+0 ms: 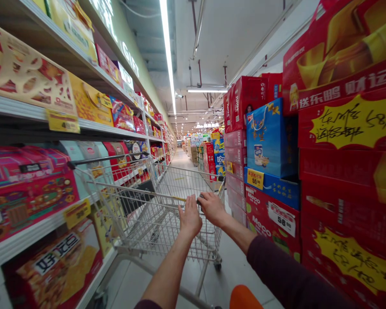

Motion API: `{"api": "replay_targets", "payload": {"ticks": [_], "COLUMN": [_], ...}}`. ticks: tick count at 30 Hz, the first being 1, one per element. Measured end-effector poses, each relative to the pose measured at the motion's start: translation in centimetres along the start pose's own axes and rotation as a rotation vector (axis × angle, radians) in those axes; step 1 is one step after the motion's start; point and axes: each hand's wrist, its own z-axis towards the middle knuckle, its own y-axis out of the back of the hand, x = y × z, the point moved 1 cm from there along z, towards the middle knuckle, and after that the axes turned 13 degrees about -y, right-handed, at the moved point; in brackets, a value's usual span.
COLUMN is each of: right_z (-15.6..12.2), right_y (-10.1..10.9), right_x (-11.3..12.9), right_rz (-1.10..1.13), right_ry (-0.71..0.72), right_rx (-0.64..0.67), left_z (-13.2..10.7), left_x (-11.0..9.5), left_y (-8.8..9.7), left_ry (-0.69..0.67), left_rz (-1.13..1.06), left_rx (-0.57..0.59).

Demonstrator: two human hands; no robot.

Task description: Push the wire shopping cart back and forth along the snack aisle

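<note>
A metal shopping cart (167, 225) stands turned across the aisle right in front of me, its black-ended push handle (107, 159) toward the left shelves. My left hand (190, 216) lies on the near top rim with its fingers stretched out and its thumb apart. Just right of it, my right hand (211, 208) is closed around the rim near the cart's right corner, by a dark corner piece. The undersides of the fingers are hidden. Both forearms reach in from below, with a dark sleeve (276, 266) on the right one.
Shelves of packaged snacks (28, 184) with yellow price tags line the left side. Stacked red drink cartons (347, 180) and a blue gift bag (268, 137) rise close on the right. The aisle floor (182, 159) runs far ahead. Something orange (244, 297) shows at the bottom edge.
</note>
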Motion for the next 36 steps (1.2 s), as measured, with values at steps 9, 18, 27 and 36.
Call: {"api": "replay_targets", "payload": {"ticks": [9, 18, 27, 36], "right_z": [-3.0, -1.6, -2.7, -2.0], "right_y": [-1.0, -1.1, -1.2, -0.9], "right_x": [-2.4, 0.3, -2.0, 0.6], "right_rz": [0.050, -0.021, 0.015, -0.064], "right_ry": [-0.027, -0.033, -0.091, -0.058], "right_rx": [-0.115, -0.071, -0.118, -0.014], "left_z": [-0.2, 0.2, 0.0, -0.5], "left_x": [0.6, -0.2, 0.2, 0.5], "left_y": [0.2, 0.0, -0.5, -0.1], "left_ry": [-0.072, -0.015, -0.060, -0.090], "left_rz": [0.061, 0.063, 0.083, 0.106], "left_rx": [0.042, -0.009, 0.004, 0.010]}}
